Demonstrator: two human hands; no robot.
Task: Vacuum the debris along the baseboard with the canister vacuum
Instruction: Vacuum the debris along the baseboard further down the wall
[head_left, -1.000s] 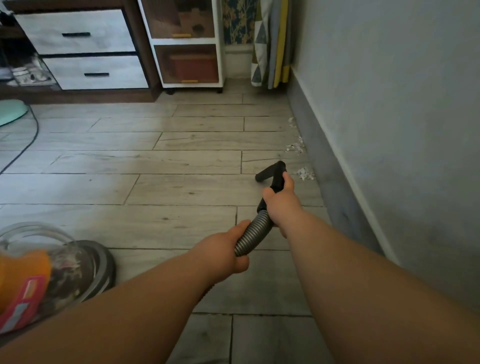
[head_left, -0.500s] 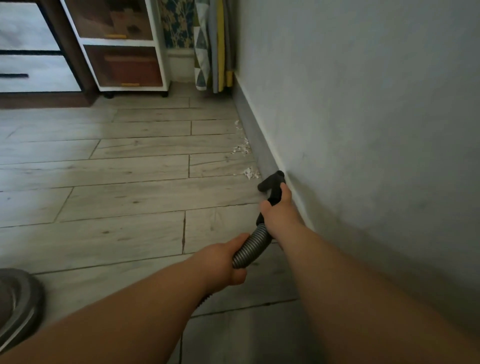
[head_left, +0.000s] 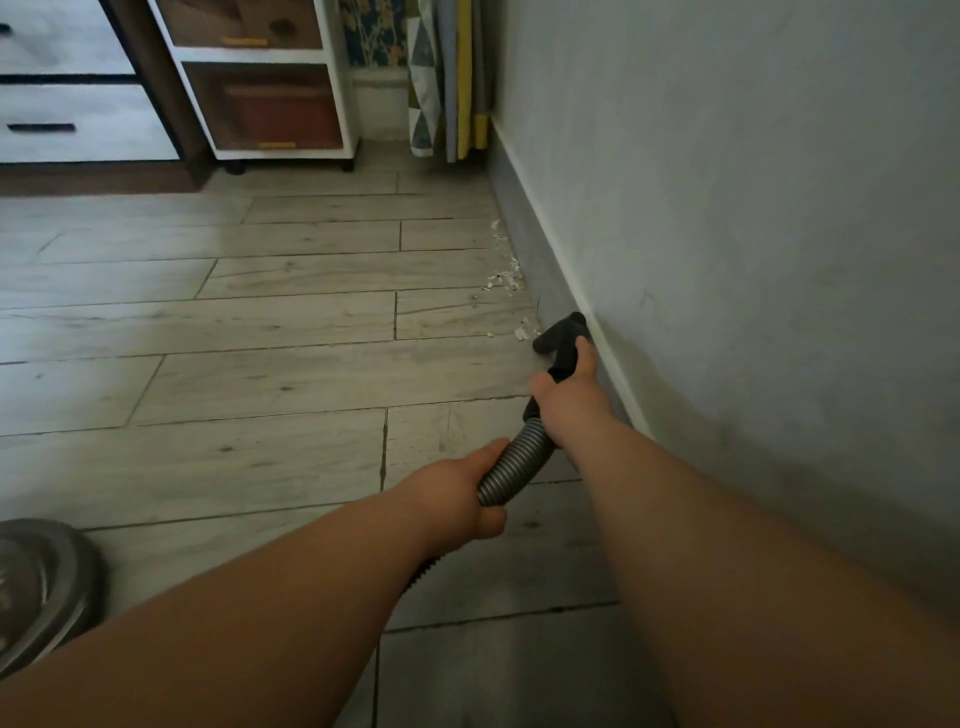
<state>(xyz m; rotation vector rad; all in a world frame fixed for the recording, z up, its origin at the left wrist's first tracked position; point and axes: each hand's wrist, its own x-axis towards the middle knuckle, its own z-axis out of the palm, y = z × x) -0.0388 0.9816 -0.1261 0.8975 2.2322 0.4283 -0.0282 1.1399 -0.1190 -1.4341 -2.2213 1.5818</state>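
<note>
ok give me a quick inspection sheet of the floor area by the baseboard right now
surface: wood-look tile floor, white debris scattered along the baseboard
job's things: black nozzle just short of the nearest debris, close to the baseboard; ribbed grey hose behind it; canister vacuum at the lower left edge
clutter: nothing seen
hands: left hand grips the hose; right hand grips the nozzle
cables: nothing seen
surroundings: grey wall on the right; white drawer cart, dresser, patterned boards leaning in the far corner
</note>
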